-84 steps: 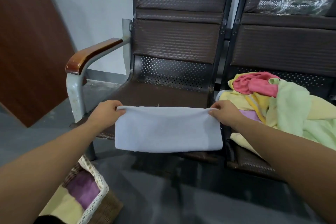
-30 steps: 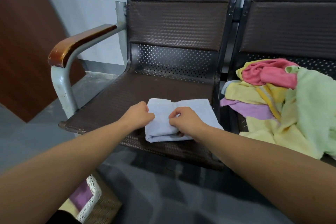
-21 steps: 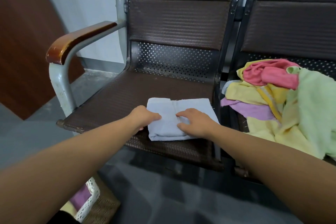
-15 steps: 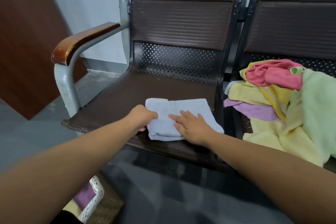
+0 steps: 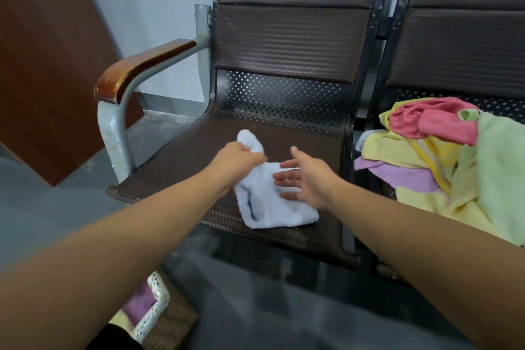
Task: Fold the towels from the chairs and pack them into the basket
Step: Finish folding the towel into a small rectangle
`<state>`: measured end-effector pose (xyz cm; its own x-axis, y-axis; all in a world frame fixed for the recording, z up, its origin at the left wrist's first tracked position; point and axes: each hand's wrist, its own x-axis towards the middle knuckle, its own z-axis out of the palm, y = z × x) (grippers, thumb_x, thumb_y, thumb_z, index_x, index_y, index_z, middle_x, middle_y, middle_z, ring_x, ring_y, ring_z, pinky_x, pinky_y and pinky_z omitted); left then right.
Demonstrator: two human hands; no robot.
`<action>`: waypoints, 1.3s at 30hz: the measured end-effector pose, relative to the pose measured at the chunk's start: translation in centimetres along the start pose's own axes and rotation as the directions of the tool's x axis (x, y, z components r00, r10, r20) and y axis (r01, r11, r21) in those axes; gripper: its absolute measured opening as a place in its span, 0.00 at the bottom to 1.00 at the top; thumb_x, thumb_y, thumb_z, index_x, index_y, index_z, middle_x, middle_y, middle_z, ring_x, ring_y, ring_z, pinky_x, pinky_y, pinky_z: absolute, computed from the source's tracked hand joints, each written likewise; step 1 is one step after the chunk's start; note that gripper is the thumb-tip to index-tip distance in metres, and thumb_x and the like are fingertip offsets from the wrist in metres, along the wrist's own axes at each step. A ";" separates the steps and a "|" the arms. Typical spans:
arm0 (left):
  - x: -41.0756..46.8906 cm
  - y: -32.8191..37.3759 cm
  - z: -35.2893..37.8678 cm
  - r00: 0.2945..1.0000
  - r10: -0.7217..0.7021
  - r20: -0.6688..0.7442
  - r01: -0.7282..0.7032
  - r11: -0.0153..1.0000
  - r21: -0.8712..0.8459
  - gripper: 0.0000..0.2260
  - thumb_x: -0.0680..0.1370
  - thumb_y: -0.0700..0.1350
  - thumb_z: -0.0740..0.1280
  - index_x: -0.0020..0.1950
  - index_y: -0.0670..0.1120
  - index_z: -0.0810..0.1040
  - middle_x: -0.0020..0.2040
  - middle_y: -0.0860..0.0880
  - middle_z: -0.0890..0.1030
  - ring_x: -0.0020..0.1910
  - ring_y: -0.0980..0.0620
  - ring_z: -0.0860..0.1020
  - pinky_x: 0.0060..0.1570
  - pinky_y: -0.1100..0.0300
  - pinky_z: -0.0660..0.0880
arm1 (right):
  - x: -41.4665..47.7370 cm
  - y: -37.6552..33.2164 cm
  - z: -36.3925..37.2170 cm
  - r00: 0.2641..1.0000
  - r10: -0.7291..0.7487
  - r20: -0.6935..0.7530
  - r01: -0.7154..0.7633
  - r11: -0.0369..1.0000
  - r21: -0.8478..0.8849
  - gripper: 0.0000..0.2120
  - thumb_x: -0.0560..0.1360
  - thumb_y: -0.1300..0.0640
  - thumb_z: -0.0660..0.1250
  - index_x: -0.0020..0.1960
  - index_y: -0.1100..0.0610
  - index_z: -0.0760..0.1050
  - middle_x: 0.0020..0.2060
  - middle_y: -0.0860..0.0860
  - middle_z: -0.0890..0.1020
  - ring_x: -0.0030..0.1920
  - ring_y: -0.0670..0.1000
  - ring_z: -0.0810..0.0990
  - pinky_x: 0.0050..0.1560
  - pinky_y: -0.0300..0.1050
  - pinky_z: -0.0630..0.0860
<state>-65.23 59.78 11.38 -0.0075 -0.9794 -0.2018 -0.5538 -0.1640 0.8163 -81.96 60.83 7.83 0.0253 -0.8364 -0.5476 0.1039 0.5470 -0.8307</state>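
While the left hand (image 5: 237, 160) is gripping the folded pale blue terry towel (image 5: 272, 209) in a closed fist, a rounded end of the cloth is protruding above the knuckles. The rest is draping downward, with its lower edge lying on the front part of the dark brown perforated-metal chair seat (image 5: 184, 156). The right hand (image 5: 308, 176) is hovering just beside the left, with the fingers (image 5: 287, 177) straight and spread in front of the towel; whether the fingertips are touching the cloth cannot be determined. On the neighbouring seat to the right, a loose heap of unfolded yellow, green and lilac towels (image 5: 466, 179) is lying, with a crumpled pink towel (image 5: 434, 122) sitting on top of it. At the lower left, a woven wicker basket with a white lace-trimmed liner (image 5: 170, 324) is standing on the grey floor, partly hidden by the left forearm, and a purple towel (image 5: 140, 300) is showing inside it. A curved wooden armrest (image 5: 142, 65) is bounding the left side of the seat, and a reddish-brown wooden panel (image 5: 42, 51) is leaning against the pale wall.
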 end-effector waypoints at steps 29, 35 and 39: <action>1.2 -1.1 4.3 0.925 -0.274 0.264 0.373 0.787 -0.491 0.10 0.79 0.46 0.67 0.59 0.46 0.77 0.55 0.44 0.83 0.53 0.44 0.81 0.51 0.51 0.78 | 0.4 1.0 -2.4 0.984 0.017 -0.177 -0.032 0.996 -0.080 0.11 0.81 0.56 0.63 0.57 0.62 0.78 0.53 0.56 0.83 0.50 0.56 0.82 0.49 0.50 0.80; -0.5 -1.0 -0.3 0.965 -0.172 0.200 0.263 0.695 -0.670 0.14 0.78 0.47 0.65 0.62 0.45 0.76 0.56 0.43 0.84 0.56 0.42 0.82 0.60 0.43 0.77 | -1.3 0.2 2.1 0.991 -0.050 -0.125 0.051 0.999 0.001 0.17 0.79 0.48 0.66 0.63 0.57 0.77 0.56 0.54 0.83 0.55 0.57 0.82 0.62 0.57 0.77; -2.2 -2.4 -6.0 0.977 -0.119 0.176 0.212 0.592 -0.777 0.19 0.77 0.47 0.65 0.66 0.42 0.75 0.58 0.41 0.84 0.58 0.40 0.82 0.59 0.43 0.76 | -3.5 -2.0 6.1 0.992 -0.119 0.035 0.114 0.986 0.124 0.14 0.78 0.51 0.69 0.59 0.58 0.78 0.55 0.57 0.85 0.53 0.59 0.83 0.60 0.60 0.78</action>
<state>-58.87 61.58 13.13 -0.0880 -0.9167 -0.3897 0.3179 -0.3966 0.8612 -76.16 62.42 12.02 0.0477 -0.8962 -0.4410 0.2290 0.4395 -0.8685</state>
